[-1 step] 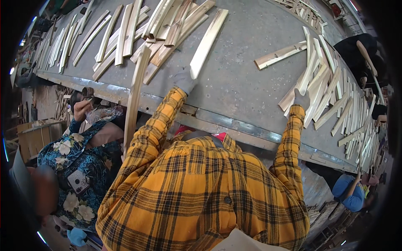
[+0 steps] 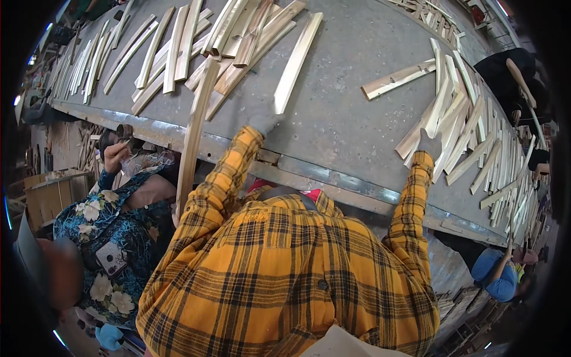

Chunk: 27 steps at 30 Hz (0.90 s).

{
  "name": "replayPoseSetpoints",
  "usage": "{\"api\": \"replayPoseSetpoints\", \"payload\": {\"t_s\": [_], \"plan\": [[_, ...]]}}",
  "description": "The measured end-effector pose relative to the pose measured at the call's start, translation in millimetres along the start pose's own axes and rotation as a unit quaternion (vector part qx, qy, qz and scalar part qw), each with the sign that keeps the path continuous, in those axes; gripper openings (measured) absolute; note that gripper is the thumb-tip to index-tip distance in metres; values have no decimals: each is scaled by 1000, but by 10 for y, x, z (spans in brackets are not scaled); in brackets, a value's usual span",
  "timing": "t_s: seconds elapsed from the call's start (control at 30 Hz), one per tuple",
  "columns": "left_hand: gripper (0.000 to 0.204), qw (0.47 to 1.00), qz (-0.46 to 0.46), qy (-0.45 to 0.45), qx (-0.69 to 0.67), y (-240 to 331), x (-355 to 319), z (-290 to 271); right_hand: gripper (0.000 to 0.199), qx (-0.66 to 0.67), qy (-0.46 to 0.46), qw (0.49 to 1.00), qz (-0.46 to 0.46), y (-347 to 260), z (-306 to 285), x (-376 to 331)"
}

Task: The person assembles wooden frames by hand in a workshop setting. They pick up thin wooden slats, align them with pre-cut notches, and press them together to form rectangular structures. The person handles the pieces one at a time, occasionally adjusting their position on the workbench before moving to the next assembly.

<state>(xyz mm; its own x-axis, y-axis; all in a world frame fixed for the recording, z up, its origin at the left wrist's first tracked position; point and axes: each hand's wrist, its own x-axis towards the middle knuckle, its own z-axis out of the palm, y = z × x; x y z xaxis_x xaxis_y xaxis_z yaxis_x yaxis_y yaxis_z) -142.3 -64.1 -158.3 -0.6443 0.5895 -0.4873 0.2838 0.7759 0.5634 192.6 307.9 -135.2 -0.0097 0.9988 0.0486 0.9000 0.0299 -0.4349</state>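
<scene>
My left hand (image 2: 265, 121), in a grey glove, is closed at the near end of a pale wooden strip (image 2: 298, 62). That strip points away from me across the grey table (image 2: 339, 131). Over on the right, my gloved right hand (image 2: 429, 144) lies at the near edge of a heap of wooden strips (image 2: 461, 122). Its thumb and fingers are around the end of one light strip (image 2: 439, 110); the fingertips are partly hidden.
More strips (image 2: 250, 38) lie in loose piles at the far left. A single strip (image 2: 397, 79) rests slanted beside the right heap. Left of me, a co-worker in a flowered top (image 2: 113, 250) sits by an upright strip (image 2: 193, 137). Metal edging (image 2: 333, 175) borders the table.
My left hand has drawn slightly toward me, and the strip at it has turned so that its face looks narrower. My right hand has shifted very slightly toward me.
</scene>
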Motion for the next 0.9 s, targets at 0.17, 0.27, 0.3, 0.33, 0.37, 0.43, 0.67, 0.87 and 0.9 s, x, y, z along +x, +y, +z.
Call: {"api": "replayPoseSetpoints", "payload": {"t_s": [0.17,0.27,0.3,0.33,0.37,0.43,0.67,0.87,0.9], "plan": [[56,751,14,-249,-611,-217,-658,272,59,156,-26,982,-104,-174,136,-474],[49,634,-46,-290,-715,-137,-1002,373,41,298,-214,927,-77,-354,556,-942],[48,562,-22,-324,-761,-169,-1046,441,35,288,-309,906,-22,-539,553,-1129],[47,486,3,-353,-799,-210,-1110,500,30,275,-401,874,34,-729,534,-1371],[49,503,-10,-333,-797,-236,-1107,568,32,398,-451,797,61,-814,630,-1604],[48,466,18,-377,-800,-374,-996,739,31,538,-520,653,115,-956,781,-1928],[50,373,5,-438,-818,-262,-994,966,45,575,-594,541,155,-1326,853,-2507],[51,534,-79,-384,-749,-160,-998,938,61,543,-580,600,92,-1351,751,-2486],[51,541,-79,-384,-744,-187,-951,982,62,538,-572,612,97,-1340,722,-2471]]}}
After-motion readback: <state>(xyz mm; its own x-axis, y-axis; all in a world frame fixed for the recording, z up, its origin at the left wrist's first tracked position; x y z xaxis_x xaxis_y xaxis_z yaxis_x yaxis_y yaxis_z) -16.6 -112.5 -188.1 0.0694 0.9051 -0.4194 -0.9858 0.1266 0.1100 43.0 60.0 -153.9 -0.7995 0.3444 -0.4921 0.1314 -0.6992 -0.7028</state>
